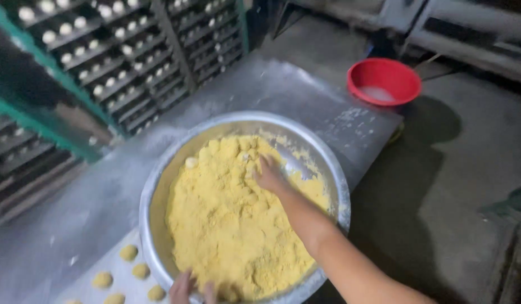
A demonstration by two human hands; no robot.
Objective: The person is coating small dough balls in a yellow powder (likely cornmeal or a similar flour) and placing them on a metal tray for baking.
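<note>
Filling metal bowl (153,191), crumbly yellow dough (232,219); both hands' grip open, R (269,175) & L (184,288).

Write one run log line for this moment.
right hand: in yellow crumbly mix | left hand: on mix, near rim | metal bowl: on table

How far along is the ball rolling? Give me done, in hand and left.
Done: a few yellow balls sit on the sheet beside the metal bowl; racks behind hold many pale ones. In hand: the right hand and left hand are in the yellow mix. Left: the bowl looks nearly full.
</note>
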